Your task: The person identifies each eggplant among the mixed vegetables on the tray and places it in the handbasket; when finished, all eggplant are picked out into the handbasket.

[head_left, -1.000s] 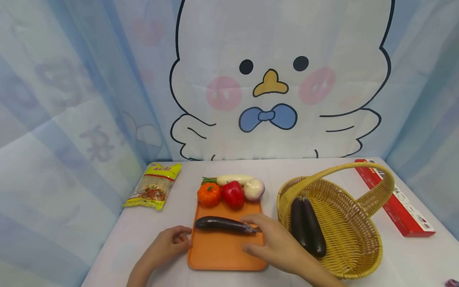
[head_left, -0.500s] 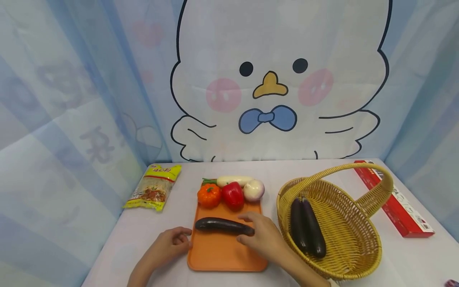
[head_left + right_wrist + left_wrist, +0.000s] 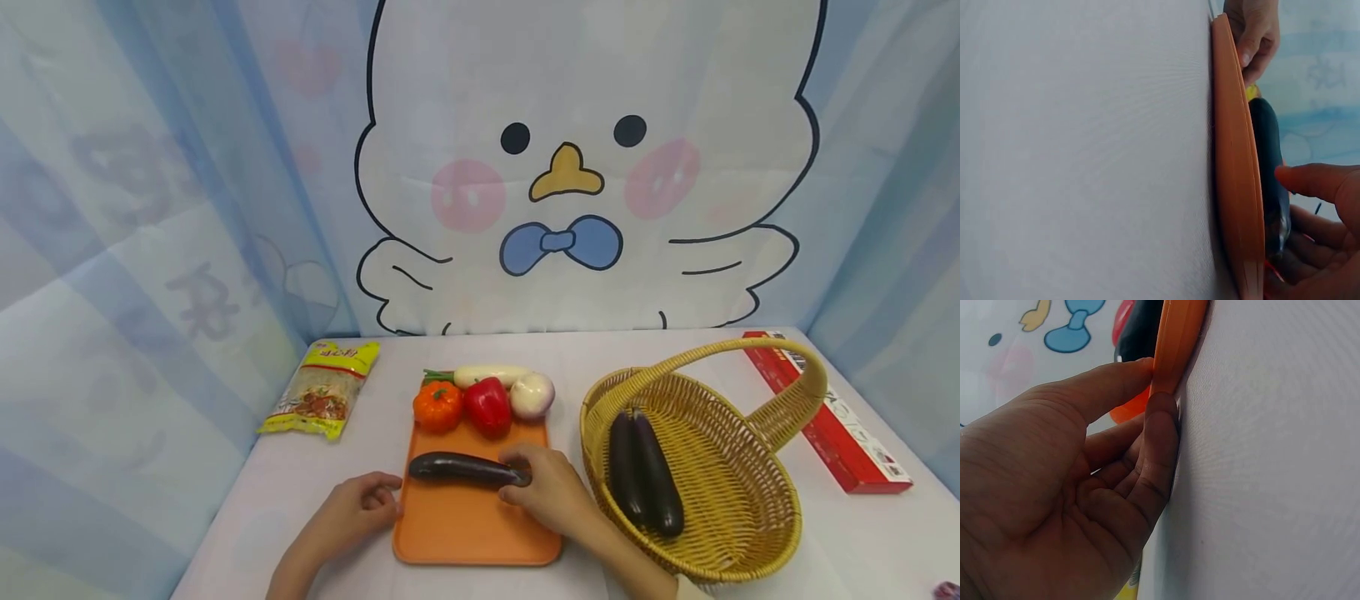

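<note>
Right hand [image 3: 547,492] closed round eggplant [image 3: 463,469] (left hand [image 3: 360,510] pinches tray [image 3: 476,529]).

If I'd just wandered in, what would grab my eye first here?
Probably the giant cartoon bird with the blue bow tie, on the backdrop behind the table. Next, the bright orange tray in the middle, where the person's right grip holds one end of a dark eggplant. Then the yellow wicker basket to the tray's right, with two more eggplants inside.
</note>
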Demonstrator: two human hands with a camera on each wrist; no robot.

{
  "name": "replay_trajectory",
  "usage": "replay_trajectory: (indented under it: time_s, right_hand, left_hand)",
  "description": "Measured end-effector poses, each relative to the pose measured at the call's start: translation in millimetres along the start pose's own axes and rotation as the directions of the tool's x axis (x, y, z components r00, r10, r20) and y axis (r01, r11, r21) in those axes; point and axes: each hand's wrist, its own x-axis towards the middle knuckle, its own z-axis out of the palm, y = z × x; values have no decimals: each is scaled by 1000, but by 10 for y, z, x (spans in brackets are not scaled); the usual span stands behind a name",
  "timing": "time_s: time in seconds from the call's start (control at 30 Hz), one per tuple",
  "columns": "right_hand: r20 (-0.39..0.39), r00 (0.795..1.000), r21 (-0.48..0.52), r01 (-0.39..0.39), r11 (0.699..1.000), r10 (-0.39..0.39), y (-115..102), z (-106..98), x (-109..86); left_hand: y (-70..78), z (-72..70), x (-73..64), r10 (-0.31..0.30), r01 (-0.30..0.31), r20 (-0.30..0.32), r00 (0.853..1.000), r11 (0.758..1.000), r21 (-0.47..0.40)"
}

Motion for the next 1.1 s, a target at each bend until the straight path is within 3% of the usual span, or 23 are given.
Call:
replay_trajectory:
  time_s: [0.47,1.1]
  right_hand:
    - [-10,998,-24,55,998,-56,61,40,32]
    - [-90,996,14,26,1000,-24,29,27,42]
  left_hand:
    - [-16,-4,5,3,-3,-2,1000,1000,-7]
    - [31,-10,-25,-4,4,2,1000,1000,-4]
